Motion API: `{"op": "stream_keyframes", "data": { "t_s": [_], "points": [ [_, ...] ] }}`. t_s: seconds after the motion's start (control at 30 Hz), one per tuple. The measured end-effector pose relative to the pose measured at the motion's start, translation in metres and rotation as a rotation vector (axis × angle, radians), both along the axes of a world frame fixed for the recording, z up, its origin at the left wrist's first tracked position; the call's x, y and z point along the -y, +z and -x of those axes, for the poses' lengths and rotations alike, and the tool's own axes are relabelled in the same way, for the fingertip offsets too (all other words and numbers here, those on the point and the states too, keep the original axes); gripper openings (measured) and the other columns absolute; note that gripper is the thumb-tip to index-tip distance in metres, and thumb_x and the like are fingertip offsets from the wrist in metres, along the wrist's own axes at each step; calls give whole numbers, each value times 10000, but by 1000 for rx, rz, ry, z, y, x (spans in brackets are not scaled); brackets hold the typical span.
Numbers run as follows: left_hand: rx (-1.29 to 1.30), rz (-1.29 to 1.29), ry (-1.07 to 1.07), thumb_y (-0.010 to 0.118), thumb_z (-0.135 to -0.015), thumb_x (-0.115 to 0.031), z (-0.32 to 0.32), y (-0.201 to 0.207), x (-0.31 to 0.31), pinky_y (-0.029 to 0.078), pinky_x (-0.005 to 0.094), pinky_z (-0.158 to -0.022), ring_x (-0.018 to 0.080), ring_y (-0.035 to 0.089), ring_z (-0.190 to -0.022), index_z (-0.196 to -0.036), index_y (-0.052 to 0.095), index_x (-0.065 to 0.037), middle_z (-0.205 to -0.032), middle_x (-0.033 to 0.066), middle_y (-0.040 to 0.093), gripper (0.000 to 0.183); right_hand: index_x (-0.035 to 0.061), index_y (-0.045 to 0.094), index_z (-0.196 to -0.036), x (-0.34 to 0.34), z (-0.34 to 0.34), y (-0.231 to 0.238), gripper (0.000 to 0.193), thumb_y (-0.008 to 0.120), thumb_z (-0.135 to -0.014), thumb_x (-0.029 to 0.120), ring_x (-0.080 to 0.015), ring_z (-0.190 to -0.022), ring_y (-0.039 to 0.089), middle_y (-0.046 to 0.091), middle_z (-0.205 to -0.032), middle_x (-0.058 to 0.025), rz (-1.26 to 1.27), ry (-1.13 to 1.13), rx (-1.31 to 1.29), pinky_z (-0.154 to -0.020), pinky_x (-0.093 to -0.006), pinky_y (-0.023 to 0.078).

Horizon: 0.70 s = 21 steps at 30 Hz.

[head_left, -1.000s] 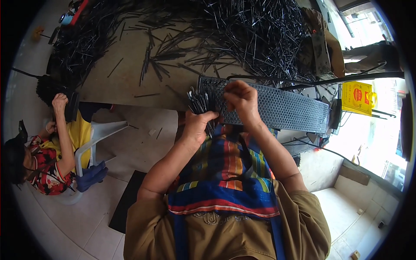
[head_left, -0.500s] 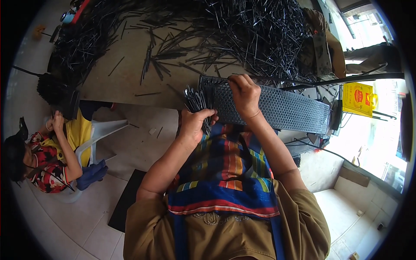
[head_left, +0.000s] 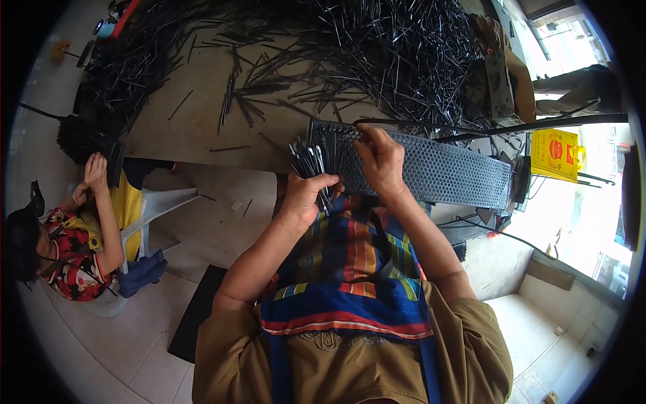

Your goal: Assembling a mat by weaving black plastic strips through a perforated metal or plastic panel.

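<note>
My left hand [head_left: 303, 196] is closed around a bundle of thin dark strips [head_left: 308, 160], their rounded, shiny ends fanning upward. Just right of it lies a long dark panel [head_left: 454, 173] full of small round holes, reaching from the table's edge toward the right. Short dark pieces stand in the holes at the panel's left end. Over that end is my right hand [head_left: 383, 165], thumb and fingers drawn together at the far rim; whatever they pinch is too small to make out.
Heaps of loose dark strips [head_left: 404, 54] cover the table [head_left: 161, 135]. At the left a seated person [head_left: 74, 259] works beside a dark, bristly stack [head_left: 87, 141]. A yellow bag [head_left: 553, 155] hangs at the right, near a long dark bar [head_left: 572, 121].
My right hand has shifted slightly down and turned at the panel's far rim. The bundle in my left hand has tilted and spread a little. The seated person's hands have risen.
</note>
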<state>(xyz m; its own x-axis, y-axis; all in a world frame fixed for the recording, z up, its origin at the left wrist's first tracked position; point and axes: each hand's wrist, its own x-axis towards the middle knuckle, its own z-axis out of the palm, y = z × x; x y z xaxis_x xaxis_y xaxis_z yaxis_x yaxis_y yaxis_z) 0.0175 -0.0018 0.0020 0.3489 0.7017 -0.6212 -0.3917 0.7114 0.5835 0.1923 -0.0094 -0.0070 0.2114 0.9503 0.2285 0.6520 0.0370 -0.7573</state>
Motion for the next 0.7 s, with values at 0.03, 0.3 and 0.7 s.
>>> {"op": "stream_keyframes", "data": {
  "t_s": [0.03,0.3,0.7],
  "points": [
    [2,-10,-1,649,-743,82,-3,3,1,549,344,-555,233,684,-670,-930,633,-4,-783,129,686,207,2,640,-1081,5,-1,-5,212,651,-873,41,-139,-588,616,657,-737,-57,57,-18,-276,-526,-276,477],
    [-86,-58,46,660,-745,73,-5,1,3,520,304,-519,198,671,-616,-861,672,14,-780,100,694,131,17,591,-924,-1,-8,10,113,626,-848,-59,-62,-507,513,623,-750,-35,-16,-277,-892,-437,-203,393],
    [-114,14,3,667,-758,45,-1,-2,4,507,302,-503,200,657,-580,-811,660,28,-736,118,686,57,21,664,-927,-16,-8,-5,98,660,-829,21,-264,-686,676,672,-816,-123,-198,-89,52,-617,-326,510]
  ]
}}
